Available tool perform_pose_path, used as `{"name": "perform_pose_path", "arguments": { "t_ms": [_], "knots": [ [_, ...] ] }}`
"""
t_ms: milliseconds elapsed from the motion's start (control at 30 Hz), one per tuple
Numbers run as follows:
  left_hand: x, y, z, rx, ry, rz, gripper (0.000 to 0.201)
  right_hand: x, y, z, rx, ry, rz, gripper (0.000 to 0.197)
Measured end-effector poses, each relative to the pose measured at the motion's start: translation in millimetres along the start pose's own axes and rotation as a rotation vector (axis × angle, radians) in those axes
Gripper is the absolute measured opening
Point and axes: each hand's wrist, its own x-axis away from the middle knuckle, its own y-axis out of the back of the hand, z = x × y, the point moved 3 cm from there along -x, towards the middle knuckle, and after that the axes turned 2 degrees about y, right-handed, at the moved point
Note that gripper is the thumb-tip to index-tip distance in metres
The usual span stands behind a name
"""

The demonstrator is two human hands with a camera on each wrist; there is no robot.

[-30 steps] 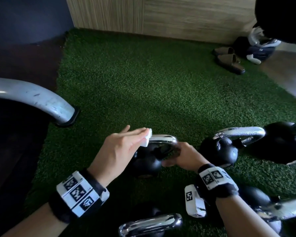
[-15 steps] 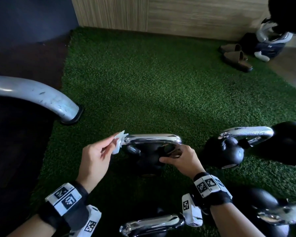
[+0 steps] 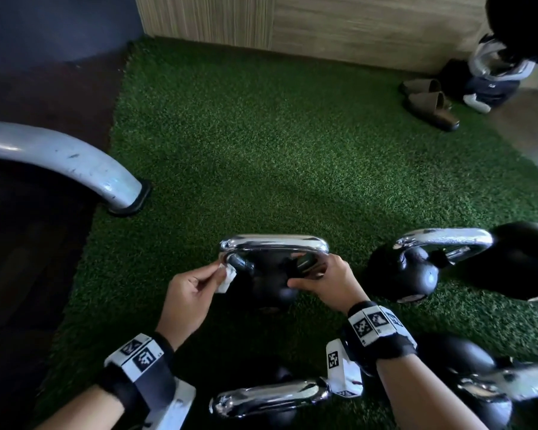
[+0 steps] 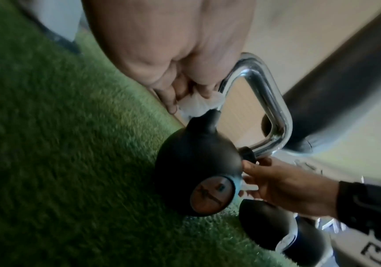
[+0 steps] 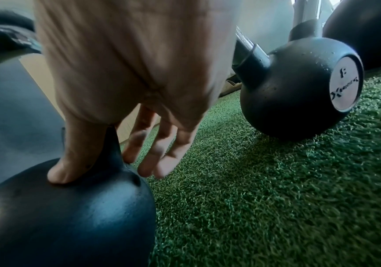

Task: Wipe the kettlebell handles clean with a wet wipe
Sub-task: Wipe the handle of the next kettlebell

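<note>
A black kettlebell (image 3: 271, 290) with a chrome handle (image 3: 274, 243) lies tilted on the green turf in the middle of the head view. My left hand (image 3: 221, 274) pinches a small white wet wipe (image 3: 225, 279) against the lower left leg of that handle. In the left wrist view the wipe (image 4: 198, 106) sits bunched where the chrome handle (image 4: 264, 94) meets the black body (image 4: 196, 166). My right hand (image 3: 305, 274) grips the kettlebell at the handle's right leg. There its thumb (image 5: 70, 162) lies on the black body (image 5: 70, 216), its fingers (image 5: 157, 153) on the far side of the neck.
Other kettlebells lie close by: one to the right (image 3: 407, 274), a bigger one behind it (image 3: 522, 265), one near my wrists (image 3: 271, 395), one at the bottom right (image 3: 466, 377). A grey metal frame tube (image 3: 75, 166) meets the floor at left. Sandals (image 3: 432, 107) lie far right.
My left hand carried the wipe from the top bar to the handle's left corner, then down its left leg. The right hand kept its hold on the right side.
</note>
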Motion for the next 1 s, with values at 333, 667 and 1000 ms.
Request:
{"name": "perform_pose_path", "arguments": {
  "t_ms": [333,667,1000],
  "knots": [
    [-5,-3,-23,-0.166,-0.054,-0.104,0.033,14,10,9,-0.058,0.021,0.005,0.043],
    [-76,-56,-57,-0.274,-0.151,0.056,0.025,31,-7,29,0.116,0.247,0.245,0.023],
    [-84,-54,-59,-0.237,-0.103,0.162,0.028,-9,-19,20,0.019,-0.023,0.161,0.094]
  ]
}}
